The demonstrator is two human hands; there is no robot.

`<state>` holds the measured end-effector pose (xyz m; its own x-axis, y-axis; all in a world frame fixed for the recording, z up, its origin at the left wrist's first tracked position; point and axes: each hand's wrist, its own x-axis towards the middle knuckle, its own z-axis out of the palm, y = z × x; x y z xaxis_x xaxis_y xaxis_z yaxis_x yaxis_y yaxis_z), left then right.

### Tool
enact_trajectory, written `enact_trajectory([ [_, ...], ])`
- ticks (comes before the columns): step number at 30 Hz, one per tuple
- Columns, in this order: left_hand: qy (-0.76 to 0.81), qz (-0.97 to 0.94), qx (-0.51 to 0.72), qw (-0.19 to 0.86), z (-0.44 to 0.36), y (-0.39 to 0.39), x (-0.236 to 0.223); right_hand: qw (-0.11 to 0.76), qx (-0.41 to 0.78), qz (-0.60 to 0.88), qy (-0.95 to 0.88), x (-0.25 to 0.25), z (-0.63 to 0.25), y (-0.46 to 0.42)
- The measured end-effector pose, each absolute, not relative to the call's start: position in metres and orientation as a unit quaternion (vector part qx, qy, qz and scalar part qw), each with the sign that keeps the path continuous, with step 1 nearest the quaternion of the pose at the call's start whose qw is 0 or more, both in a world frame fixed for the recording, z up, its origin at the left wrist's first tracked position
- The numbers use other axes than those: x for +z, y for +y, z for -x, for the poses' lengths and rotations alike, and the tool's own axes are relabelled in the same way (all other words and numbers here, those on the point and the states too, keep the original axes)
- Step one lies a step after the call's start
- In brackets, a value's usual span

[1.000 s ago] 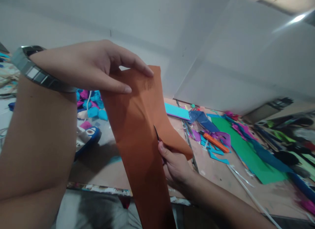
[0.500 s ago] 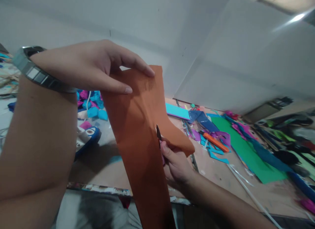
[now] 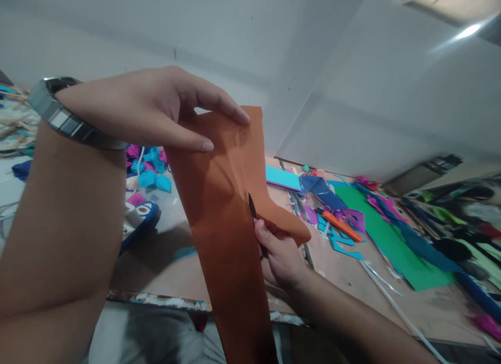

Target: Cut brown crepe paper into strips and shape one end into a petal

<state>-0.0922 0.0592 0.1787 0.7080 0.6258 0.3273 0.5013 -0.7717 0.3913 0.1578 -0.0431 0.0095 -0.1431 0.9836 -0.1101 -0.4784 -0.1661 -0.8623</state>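
The left grip (image 3: 164, 105) was fastened on the orange sheet (image 3: 223, 233) by its upper end, thumb and forefinger tips spread over the near face; the other fingers were hidden, probably bracing it from behind. Holding it high and spread like that seemed meant to stiffen the sheet against the blade, with the fingers themselves well clear of the point. From there the sheet hung down past the table (image 3: 156, 270) edge toward the lap, probably so that its long end could drop freely.

The right grip (image 3: 282, 259), below and to the right of the left one, was wrapped around what looked like scissors (image 3: 252, 206). One dark blade showed, with a bit of pink handle; the remainder was hidden, so I could not tell how far the blades were parted. The tip pointed up toward the left grip, in line with a crease or mark running up the sheet, which presumably served as a guide. A flap of the sheet bent away over the right grip, apparently making room for the knuckles.

To the right of the right grip, on the table, lay an orange cutter (image 3: 341, 226) among blue scraps (image 3: 346, 248), seemingly set aside within reach, and farther out a green sheet (image 3: 395, 238). Crumpled scraps (image 3: 151, 171) lay beneath the left grip, a blue-and-white thing (image 3: 143, 220) just nearer the body, both out of the blade's path.
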Motion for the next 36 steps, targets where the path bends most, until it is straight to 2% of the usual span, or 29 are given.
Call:
enact_trajectory([
  [4, 0.318, -0.913, 0.22, 0.134, 0.0932, 0.0572, 0.1803, 0.544, 0.718, 0.33, -0.282, 0.0078, -0.1571, -0.0436],
  [36, 0.311, -0.915, 0.219, 0.137, 0.0932, 0.0581, 0.179, 0.543, 0.719, 0.365, -0.233, 0.0062, -0.1538, -0.0462],
])
